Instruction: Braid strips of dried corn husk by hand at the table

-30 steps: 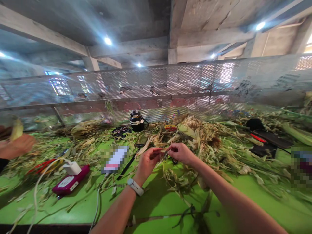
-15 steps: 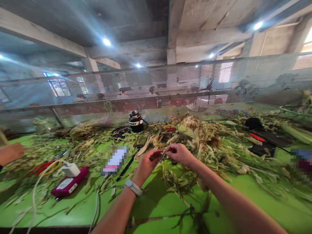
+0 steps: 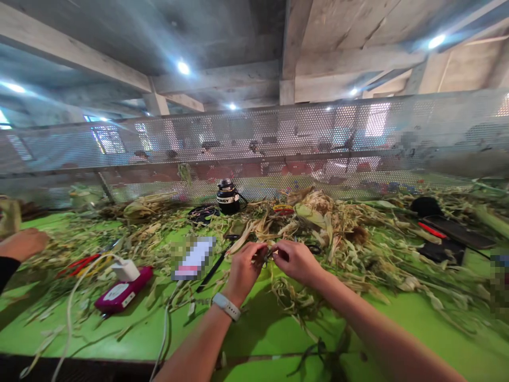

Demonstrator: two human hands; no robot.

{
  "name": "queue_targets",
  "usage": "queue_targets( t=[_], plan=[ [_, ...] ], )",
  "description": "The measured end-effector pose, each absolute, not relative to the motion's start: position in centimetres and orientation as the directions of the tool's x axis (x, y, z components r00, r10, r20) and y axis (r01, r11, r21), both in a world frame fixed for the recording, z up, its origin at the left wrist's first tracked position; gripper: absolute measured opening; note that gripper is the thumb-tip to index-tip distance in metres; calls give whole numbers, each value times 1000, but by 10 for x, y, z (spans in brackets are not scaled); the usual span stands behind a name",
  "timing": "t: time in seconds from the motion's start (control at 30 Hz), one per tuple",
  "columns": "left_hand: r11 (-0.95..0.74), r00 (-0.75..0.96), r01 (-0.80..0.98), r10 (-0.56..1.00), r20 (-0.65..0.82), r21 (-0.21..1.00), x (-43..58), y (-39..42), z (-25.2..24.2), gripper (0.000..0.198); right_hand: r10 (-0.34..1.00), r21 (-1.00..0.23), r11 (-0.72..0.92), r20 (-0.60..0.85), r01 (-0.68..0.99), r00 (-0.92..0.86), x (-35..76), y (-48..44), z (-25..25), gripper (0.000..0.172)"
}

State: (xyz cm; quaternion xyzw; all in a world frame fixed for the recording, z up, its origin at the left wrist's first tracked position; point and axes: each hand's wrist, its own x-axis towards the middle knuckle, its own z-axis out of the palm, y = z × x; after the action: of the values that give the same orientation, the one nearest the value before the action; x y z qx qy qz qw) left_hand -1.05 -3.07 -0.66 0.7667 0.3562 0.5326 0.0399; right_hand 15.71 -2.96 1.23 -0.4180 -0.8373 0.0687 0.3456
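Observation:
My left hand point(image 3: 244, 268), with a pale watch point(image 3: 226, 306) on its wrist, is closed in a pinch above the green table. Close against it, my right hand point(image 3: 298, 261) pinches as well. Between the fingertips is a small, thin piece that looks like a strip of corn husk point(image 3: 270, 254); the fingers hide most of it. Loose curled husk strips point(image 3: 292, 297) lie just below my right hand. Behind both hands spreads a heap of dry corn husks point(image 3: 318, 212). A pair of dark scissor-like handles point(image 3: 314, 248) lies beyond my right hand.
A phone point(image 3: 194, 258) lies left of my hands, cabled, near a purple power strip point(image 3: 124, 291) with a white charger. A black bottle point(image 3: 228, 197) stands behind. Red-handled tools point(image 3: 81, 264) lie at left, near another person's hand point(image 3: 26, 244). A perforated metal screen point(image 3: 254, 132) spans the back.
The view has shifted slightly, so things on the table appear farther right. My hands have drawn closer together, still pinching. The other person's hand at the left shows more of its dark sleeve.

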Motion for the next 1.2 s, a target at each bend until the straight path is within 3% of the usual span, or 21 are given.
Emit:
queue_targets(
  t=[0.2, 0.3, 0.47, 0.63, 0.8, 1.1, 1.2],
  plan=[
    [-776, 223, 500, 543, 809, 383, -13, -31, -9, 24, 890, -813, 435, 324, 388, -320, 157, -25, 10, 11],
    [-771, 198, 499, 545, 815, 395, -13, -31, -10, 23, 914, -890, 346, 248, 297, -321, 156, -23, 8, 9],
    [-762, 203, 486, 575, 793, 428, -14, -31, -13, 27, 898, -896, 361, 260, 258, -356, 158, -21, 6, 23],
    [-769, 201, 489, 558, 805, 411, -15, -32, -13, 27, 870, -867, 406, 269, 290, -413, 160, -19, 7, 16],
    [-778, 212, 476, 554, 805, 410, -15, -32, -14, 27, 864, -927, 310, 183, 209, -469, 159, -20, 10, 17],
    [-767, 158, 453, 572, 805, 455, -13, -30, -14, 15, 897, -821, 427, 331, 379, -293, 163, -21, 16, 9],
    [-759, 158, 451, 586, 794, 470, -13, -29, -16, 16, 915, -850, 381, 292, 362, -277, 165, -22, 20, 11]
  ],
)
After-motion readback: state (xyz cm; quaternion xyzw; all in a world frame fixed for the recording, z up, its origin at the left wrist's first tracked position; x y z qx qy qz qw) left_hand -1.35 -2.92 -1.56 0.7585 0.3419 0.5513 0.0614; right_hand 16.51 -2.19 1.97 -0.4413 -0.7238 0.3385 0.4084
